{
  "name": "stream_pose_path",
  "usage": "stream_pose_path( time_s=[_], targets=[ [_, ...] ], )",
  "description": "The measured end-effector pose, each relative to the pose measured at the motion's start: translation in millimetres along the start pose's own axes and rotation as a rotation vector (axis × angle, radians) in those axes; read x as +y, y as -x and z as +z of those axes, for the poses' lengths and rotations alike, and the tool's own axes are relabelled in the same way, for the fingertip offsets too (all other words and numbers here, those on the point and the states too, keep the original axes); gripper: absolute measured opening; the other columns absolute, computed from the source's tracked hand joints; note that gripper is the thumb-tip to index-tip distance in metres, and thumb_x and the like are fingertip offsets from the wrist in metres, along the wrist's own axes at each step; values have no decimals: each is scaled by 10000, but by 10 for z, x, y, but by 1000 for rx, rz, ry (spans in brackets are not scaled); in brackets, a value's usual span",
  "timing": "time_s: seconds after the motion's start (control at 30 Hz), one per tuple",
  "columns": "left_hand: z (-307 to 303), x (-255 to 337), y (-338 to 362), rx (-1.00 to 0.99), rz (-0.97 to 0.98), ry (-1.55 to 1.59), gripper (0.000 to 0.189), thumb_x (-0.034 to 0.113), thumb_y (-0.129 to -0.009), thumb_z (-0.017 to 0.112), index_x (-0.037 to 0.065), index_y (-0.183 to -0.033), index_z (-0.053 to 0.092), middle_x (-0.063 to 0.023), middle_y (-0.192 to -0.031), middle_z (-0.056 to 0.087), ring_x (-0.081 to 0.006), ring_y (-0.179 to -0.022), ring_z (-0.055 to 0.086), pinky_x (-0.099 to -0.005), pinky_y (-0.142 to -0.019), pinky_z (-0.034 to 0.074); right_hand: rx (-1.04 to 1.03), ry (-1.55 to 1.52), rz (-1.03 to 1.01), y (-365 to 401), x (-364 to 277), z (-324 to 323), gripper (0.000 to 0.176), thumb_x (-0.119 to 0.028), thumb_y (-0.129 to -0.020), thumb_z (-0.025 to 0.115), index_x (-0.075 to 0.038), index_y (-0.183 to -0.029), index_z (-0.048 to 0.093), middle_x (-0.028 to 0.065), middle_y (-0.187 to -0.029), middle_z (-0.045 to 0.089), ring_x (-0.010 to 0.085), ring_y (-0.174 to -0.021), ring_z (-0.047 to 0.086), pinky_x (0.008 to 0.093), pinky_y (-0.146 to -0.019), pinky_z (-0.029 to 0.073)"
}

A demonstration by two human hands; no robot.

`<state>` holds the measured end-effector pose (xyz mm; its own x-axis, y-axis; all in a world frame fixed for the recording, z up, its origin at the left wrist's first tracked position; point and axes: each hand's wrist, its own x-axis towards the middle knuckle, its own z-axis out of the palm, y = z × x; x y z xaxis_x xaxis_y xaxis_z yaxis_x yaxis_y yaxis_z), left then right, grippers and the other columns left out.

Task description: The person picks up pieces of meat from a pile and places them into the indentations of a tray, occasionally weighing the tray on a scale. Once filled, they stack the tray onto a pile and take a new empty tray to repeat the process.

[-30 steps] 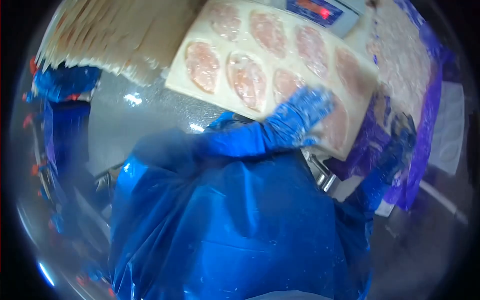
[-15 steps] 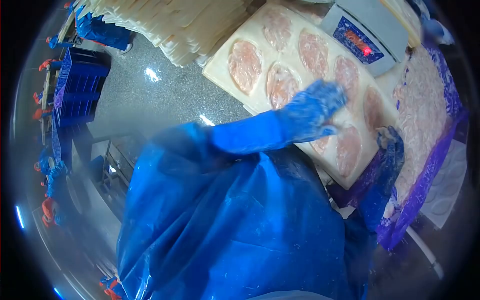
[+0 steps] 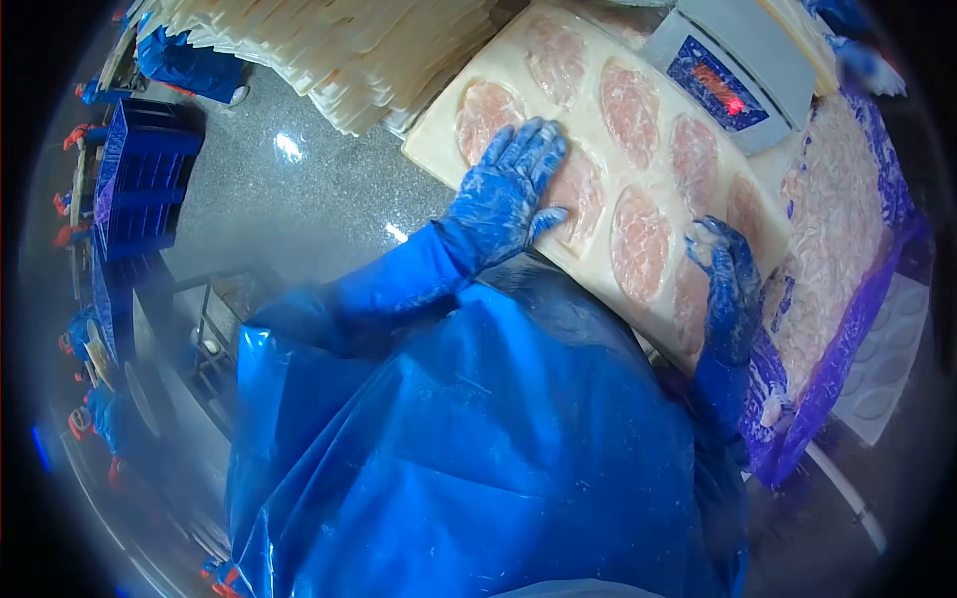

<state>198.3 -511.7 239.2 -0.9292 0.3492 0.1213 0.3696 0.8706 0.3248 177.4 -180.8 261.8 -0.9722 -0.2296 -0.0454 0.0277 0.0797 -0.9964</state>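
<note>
A white tray (image 3: 608, 169) with oval hollows holds several flat pieces of pale pink raw meat (image 3: 640, 244). My left hand (image 3: 510, 194), in a wet blue glove, lies open with its fingers stretched over the tray's left side, covering parts of two pieces. Over the right side, my right hand (image 3: 728, 279) is curled above the lower meat pieces. Pale matter shows at its fingertips; I cannot tell what it is.
A purple-lined container (image 3: 832, 229) of raw meat stands at the right. Beyond the tray are a scale (image 3: 718, 85) with a lit red display and a stack of pale trays (image 3: 349, 50). Blue crates (image 3: 150, 189) and several people are on the left.
My left hand has swept left from mid-tray to the left-hand pieces, uncovering one in the lower middle. My right hand has moved left from the tray's right edge to over the meat.
</note>
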Motion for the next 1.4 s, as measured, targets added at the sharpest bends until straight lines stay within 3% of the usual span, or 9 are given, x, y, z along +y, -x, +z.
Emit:
stream_pose_path(
  time_s=[0.5, 0.63, 0.77, 0.9, 1.0, 1.07, 1.17, 1.27, 1.4],
  targets=[
    [-54, -207, -40, 169, 46, -3, 816, 549, -929, 577, 37, -1522, 349, -205, -1575, 326, -375, -1488, 248, -506, -1224, 147, -1, -146, 66, -74, -28, 593, 221, -88, -1008, 535, 62, -1141, 629, 169, -1213, 646, 232, -1078, 644, 353, -956, 540],
    [220, 76, -25, -51, 267, 262, 798, 502, -941, 594, 43, -1536, 327, -203, -1593, 291, -367, -1503, 211, -489, -1236, 139, 31, -71, 85, -44, -15, 713, 275, -97, -1019, 512, 74, -1217, 598, 177, -1196, 658, 244, -1092, 650, 353, -974, 528],
    [-164, -178, -85, 176, 176, 282, 770, 489, -942, 585, 51, -1528, 345, -199, -1597, 281, -359, -1505, 212, -500, -1233, 139, 9, -117, 68, -52, -10, 860, 321, -101, -1022, 502, 92, -1269, 567, 187, -1200, 658, 245, -1092, 657, 352, -968, 532],
    [-131, -825, -291, 39, 44, -55, 720, 527, -999, 477, 75, -1544, 342, -142, -1635, 249, -304, -1534, 135, -468, -1237, 37, 0, -1, 22, -137, -6, 1076, 326, -95, -1011, 524, 102, -1269, 560, 186, -1191, 660, 245, -1084, 660, 353, -975, 529],
    [-359, -1020, -338, 13, 127, 531, 619, 439, -1000, 551, 40, -1464, 458, -190, -1518, 435, -343, -1442, 356, -497, -1204, 219, -23, -145, 74, -284, -97, 1362, 318, -31, -978, 563, 67, -1279, 570, 174, -1184, 660, 240, -1096, 653, 348, -982, 523],
    [-569, -1103, -191, 396, -94, 998, 509, 376, -1023, 547, 37, -1402, 532, -173, -1432, 541, -306, -1348, 487, -452, -1147, 348, -3, 206, -289, -436, -154, 1628, 273, -57, -954, 599, 11, -1216, 627, 140, -1198, 650, 273, -1158, 614, 364, -1013, 478],
    [-794, -1089, 159, 436, -188, 835, 436, 324, -1017, 574, 33, -1340, 586, -154, -1362, 604, -274, -1263, 567, -394, -1080, 437, -168, 261, -358, -520, -250, 2088, 309, -76, -929, 630, -38, -1236, 630, 147, -1239, 634, 309, -1218, 573, 372, -1047, 446],
    [-552, -997, 432, 464, -146, 949, 390, 262, -1035, 530, 35, -1346, 586, -158, -1383, 589, -271, -1303, 542, -383, -1152, 346, -418, 1119, -702, -461, 0, 2117, 510, -259, -907, 671, -104, -1378, 549, 153, -1355, 592, 346, -1293, 518, 500, -1117, 361],
    [-362, -751, 549, 314, -137, 761, 395, 175, -940, 642, 109, -1329, 619, -101, -1373, 605, -273, -1346, 502, -428, -1157, 355, -499, 1089, -603, -341, 40, 1865, 575, -295, -923, 642, -108, -1445, 491, 152, -1378, 580, 366, -1316, 496, 530, -1130, 330]
  ],
)
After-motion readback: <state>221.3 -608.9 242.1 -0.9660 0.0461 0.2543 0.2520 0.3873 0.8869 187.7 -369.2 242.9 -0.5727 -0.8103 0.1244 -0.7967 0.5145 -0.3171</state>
